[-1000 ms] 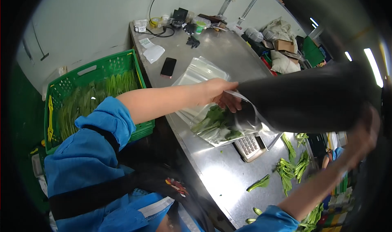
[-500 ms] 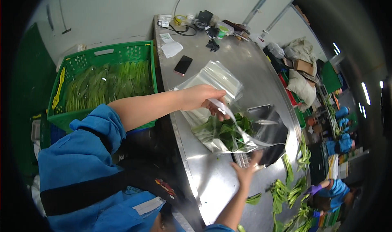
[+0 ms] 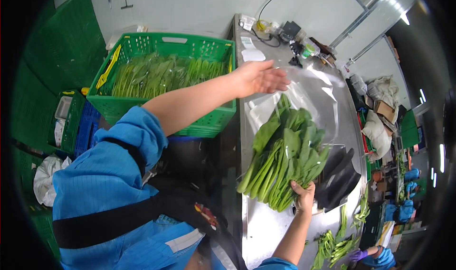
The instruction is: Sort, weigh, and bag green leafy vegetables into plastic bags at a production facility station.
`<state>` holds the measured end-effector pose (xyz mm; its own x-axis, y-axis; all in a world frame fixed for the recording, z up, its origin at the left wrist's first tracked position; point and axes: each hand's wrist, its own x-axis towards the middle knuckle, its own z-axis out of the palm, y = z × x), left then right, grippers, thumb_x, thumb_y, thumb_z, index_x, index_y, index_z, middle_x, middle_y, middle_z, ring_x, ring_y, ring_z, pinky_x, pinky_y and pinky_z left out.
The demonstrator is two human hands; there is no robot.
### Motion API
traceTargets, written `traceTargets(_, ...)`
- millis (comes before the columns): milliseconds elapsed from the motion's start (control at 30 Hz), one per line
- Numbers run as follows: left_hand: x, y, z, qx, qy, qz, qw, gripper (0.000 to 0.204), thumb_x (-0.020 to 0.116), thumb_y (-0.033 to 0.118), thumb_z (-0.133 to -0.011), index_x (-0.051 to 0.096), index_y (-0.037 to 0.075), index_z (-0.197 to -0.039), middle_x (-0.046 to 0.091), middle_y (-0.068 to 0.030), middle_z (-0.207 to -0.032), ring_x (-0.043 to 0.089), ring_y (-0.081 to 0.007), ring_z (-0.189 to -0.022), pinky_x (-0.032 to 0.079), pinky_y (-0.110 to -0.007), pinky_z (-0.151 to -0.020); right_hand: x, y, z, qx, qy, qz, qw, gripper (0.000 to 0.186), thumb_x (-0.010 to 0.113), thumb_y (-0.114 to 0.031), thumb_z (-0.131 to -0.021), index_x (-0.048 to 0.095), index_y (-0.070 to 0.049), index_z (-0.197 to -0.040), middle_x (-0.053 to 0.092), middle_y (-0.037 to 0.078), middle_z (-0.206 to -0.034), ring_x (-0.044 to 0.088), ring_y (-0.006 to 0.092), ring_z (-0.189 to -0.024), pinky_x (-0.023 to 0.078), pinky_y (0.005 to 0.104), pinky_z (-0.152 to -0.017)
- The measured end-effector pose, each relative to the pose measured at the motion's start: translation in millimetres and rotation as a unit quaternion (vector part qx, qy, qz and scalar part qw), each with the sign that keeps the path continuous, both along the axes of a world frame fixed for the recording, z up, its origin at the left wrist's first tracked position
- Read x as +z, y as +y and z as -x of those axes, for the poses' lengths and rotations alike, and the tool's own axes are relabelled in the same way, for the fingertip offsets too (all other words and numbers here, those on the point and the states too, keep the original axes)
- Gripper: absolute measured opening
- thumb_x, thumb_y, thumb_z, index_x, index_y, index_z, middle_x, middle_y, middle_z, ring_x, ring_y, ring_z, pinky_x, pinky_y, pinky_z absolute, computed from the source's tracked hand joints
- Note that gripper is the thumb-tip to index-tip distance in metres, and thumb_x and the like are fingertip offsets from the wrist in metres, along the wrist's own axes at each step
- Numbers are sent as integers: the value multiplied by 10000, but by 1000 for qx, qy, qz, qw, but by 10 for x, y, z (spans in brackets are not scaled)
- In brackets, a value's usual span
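Note:
A bunch of leafy greens (image 3: 289, 151) with pale green stems is held above the metal table, inside a clear plastic bag (image 3: 327, 93) whose thin film billows out at the far right. My right hand (image 3: 305, 196) grips the lower right side of the bagged greens, thumb on top. My left hand (image 3: 263, 78) hovers beyond the leaves at the upper left, fingers stretched out and holding nothing. Beneath it, partly hidden by the greens, lies a stack of flat clear bags (image 3: 259, 111).
A green crate (image 3: 166, 101) of bagged greens stands at the left. Right of my right hand is a black flat-topped device (image 3: 339, 180). Loose greens (image 3: 332, 248) lie at the near right, close to a co-worker's purple-gloved hand (image 3: 358, 255). Clutter and cables line the far table end.
My left hand has let go of the bag's edge and moved away. My right hand, empty before, now grips the bagged greens, which have turned and come nearer. The view has swung left.

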<state>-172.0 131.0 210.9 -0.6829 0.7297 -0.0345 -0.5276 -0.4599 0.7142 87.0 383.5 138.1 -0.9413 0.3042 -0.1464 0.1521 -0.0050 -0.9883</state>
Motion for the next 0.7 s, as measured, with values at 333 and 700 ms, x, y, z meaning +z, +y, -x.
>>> traceTargets(333,155,-107,-201,-62,86,-10,994,438,280,342,-921,511,0,-1069,579,-148,-1062,576,-243,-961,444,-280,-738,36,-42,-309,-106,53,-85,989,192,685,-56,-725,581,1,-876,604,10,-843,511,89,-745,396,222,-705)
traceTargets(700,38,-415,-326,-102,44,-23,994,433,271,323,-929,507,0,-1096,582,-138,-1061,588,-226,-915,462,-275,-690,397,-592,-780,-184,42,-79,979,204,600,-55,-798,556,0,-990,602,38,-890,530,111,-785,411,249,-752)
